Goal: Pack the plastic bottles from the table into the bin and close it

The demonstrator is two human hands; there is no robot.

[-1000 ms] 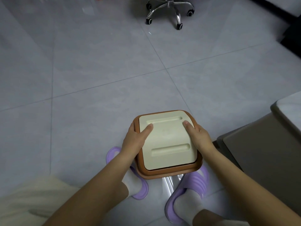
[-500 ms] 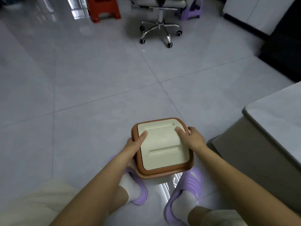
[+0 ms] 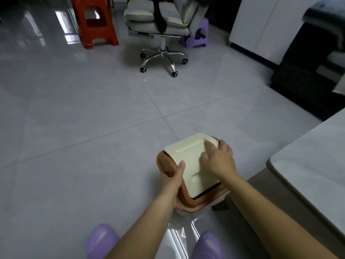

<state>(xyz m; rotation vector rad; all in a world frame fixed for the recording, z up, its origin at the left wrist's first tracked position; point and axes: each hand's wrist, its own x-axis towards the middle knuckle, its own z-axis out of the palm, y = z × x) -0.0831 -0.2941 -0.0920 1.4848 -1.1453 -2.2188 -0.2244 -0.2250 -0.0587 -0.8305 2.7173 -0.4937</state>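
A small brown bin (image 3: 165,166) with a cream lid (image 3: 188,152) stands on the grey tiled floor in front of my feet. The lid sits tilted, with a dark gap at its near right edge. My left hand (image 3: 172,177) grips the bin's left rim, thumb on the lid's edge. My right hand (image 3: 218,158) lies on top of the lid with fingers curled at its far right corner. No plastic bottles show; the bin's inside is hidden.
A grey table (image 3: 309,165) edges in at the right, close to the bin. Farther back stand a wheeled office chair (image 3: 161,34), a red plastic stool (image 3: 94,21), a small purple stool (image 3: 198,35) and a white cabinet (image 3: 261,25). My purple slippers (image 3: 101,240) are at the bottom.
The view has lifted and drawn back, showing more of the room. My right hand slid onto the lid's top, my left dropped to the bin's side, and the lid now sits tilted.
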